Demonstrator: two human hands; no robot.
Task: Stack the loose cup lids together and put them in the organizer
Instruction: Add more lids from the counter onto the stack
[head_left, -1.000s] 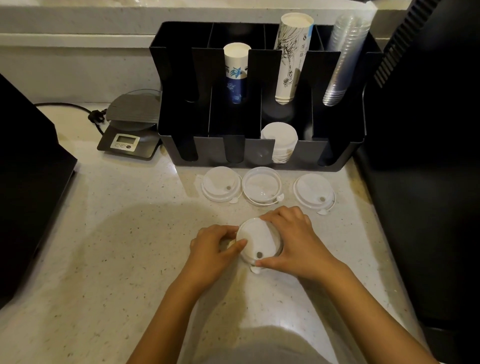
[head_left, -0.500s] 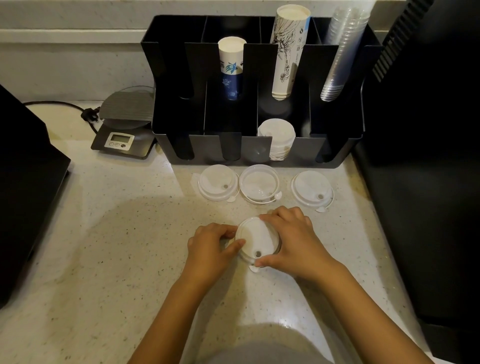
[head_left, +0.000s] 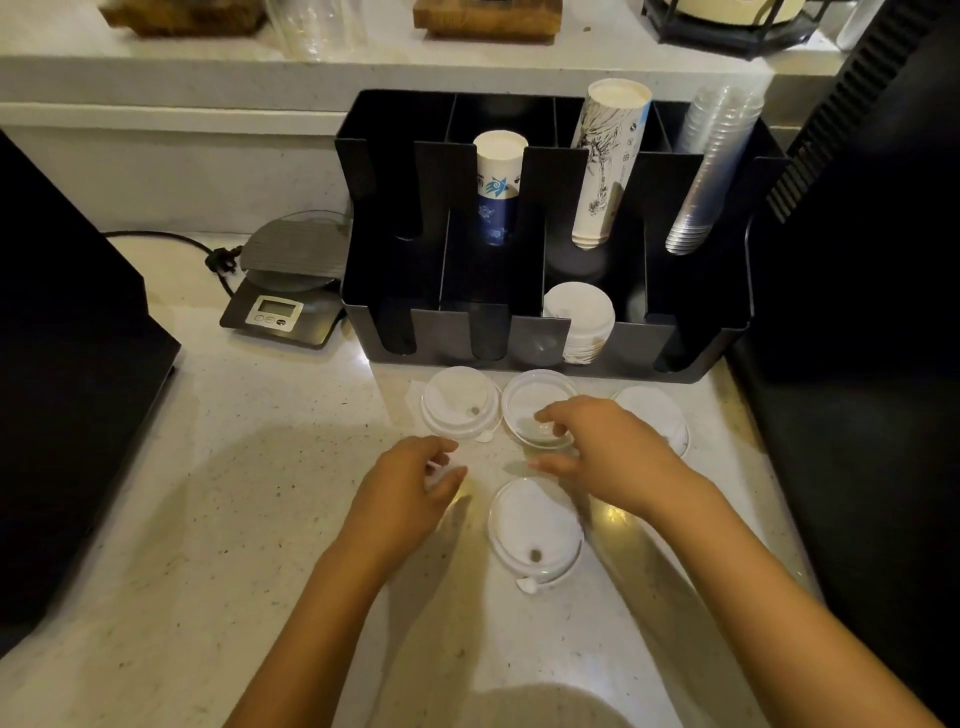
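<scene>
Lids lay loose on the surface (head_left: 218, 519): three in a row just in front of the organizer (head_left: 545, 332), one nearer (head_left: 535, 530), flat, dome up, tab pointing near. Round, so no long axis; tab and sip hole gave the only heading. Left hand (head_left: 410, 480) hovered open, empty, left of the near lid. Right hand (head_left: 608, 452) was open, fingers curled over the middle lid (head_left: 530, 400), holding nothing, probably reaching to bring it onto the near one. Left-row lid (head_left: 457, 402) untouched; right lid (head_left: 654, 410) partly hidden.

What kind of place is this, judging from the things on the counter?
Probably a café or drinks counter: a black organizer holding paper cup stacks, loose cup lids on the counter, and a small digital scale.
</scene>
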